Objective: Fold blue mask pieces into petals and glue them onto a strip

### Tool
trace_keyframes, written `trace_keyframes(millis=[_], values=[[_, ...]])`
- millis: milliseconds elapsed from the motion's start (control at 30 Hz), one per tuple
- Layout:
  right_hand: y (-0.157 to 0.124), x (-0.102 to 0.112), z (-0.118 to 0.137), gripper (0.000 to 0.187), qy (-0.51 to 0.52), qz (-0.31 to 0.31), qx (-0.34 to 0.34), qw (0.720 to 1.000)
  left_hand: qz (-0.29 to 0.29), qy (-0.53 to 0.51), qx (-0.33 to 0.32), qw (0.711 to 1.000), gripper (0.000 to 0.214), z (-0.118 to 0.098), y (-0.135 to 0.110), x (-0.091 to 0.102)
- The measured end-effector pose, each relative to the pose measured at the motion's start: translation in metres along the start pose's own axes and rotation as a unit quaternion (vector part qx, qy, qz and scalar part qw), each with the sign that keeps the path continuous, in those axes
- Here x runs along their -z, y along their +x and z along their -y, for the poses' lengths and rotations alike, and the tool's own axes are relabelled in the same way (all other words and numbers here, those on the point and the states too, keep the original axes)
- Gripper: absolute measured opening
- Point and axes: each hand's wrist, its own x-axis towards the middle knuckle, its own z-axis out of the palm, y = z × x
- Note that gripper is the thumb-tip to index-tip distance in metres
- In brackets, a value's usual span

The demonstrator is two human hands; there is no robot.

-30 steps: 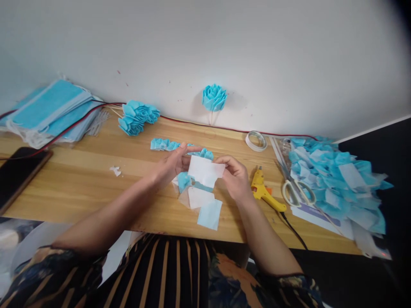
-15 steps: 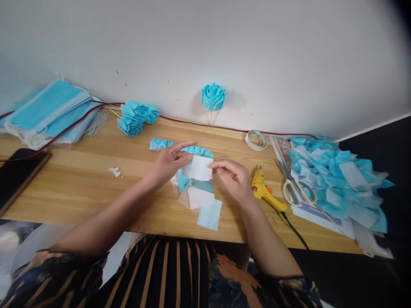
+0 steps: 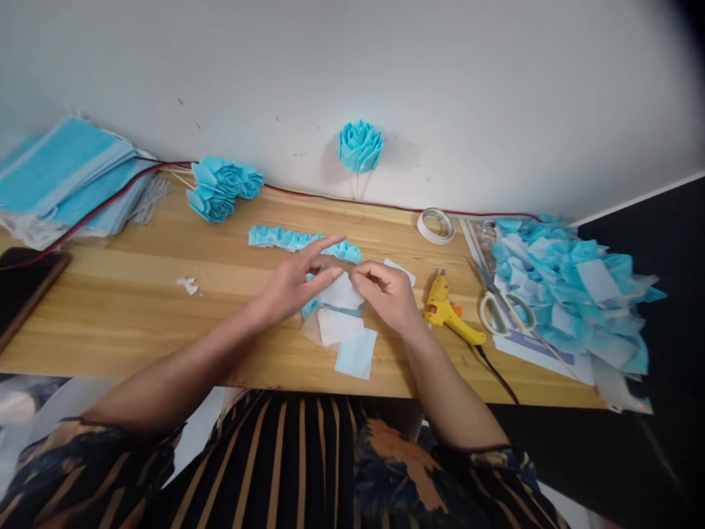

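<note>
My left hand (image 3: 291,283) and my right hand (image 3: 385,292) meet over the middle of the wooden table (image 3: 137,308). Both pinch a small white piece of mask fabric (image 3: 342,292) between thumb and fingertips, the fingertips almost touching. Under the hands lie a few cut blue and white squares (image 3: 352,345). Just beyond my left fingers runs a row of folded blue petals (image 3: 286,239).
A yellow glue gun (image 3: 449,314) with a black cord lies right of my right hand, then white-handled scissors (image 3: 504,312) and a heap of cut blue pieces (image 3: 573,290). A tape roll (image 3: 436,224), blue fabric flowers (image 3: 220,187), a flower on a stick (image 3: 360,147), stacked masks (image 3: 60,176), a phone (image 3: 22,283).
My hands have closed in toward each other and lowered, folding the white piece smaller between them. The view has shifted slightly, so the table things sit a little higher and to the left.
</note>
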Motion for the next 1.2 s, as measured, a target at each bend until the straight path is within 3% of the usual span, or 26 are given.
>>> trace_keyframes(millis=[100,200,467,633,867,1200], values=[[0.0,0.0,-0.001,0.015,0.011,-0.037,0.015,0.999,0.039,-0.108,0.052,0.992,0.074,0.005,0.003,-0.002],[-0.001,0.001,-0.003,0.018,0.015,-0.061,0.013,0.998,0.051,-0.15,0.072,0.985,0.076,0.007,0.005,-0.004],[0.001,0.003,-0.009,0.024,0.066,-0.087,-0.024,0.994,-0.014,-0.107,0.081,0.991,0.072,-0.002,0.006,0.0],[0.002,0.006,-0.009,0.038,0.08,-0.06,-0.005,0.995,0.0,-0.093,0.053,0.994,0.068,0.0,0.004,-0.002],[0.002,0.002,-0.007,0.026,0.018,-0.066,-0.019,0.998,0.014,-0.092,0.012,0.996,0.062,0.006,0.002,-0.004],[0.006,-0.001,-0.008,0.023,0.076,-0.097,-0.032,0.992,-0.012,-0.121,0.018,0.992,0.057,0.006,0.004,-0.005]])
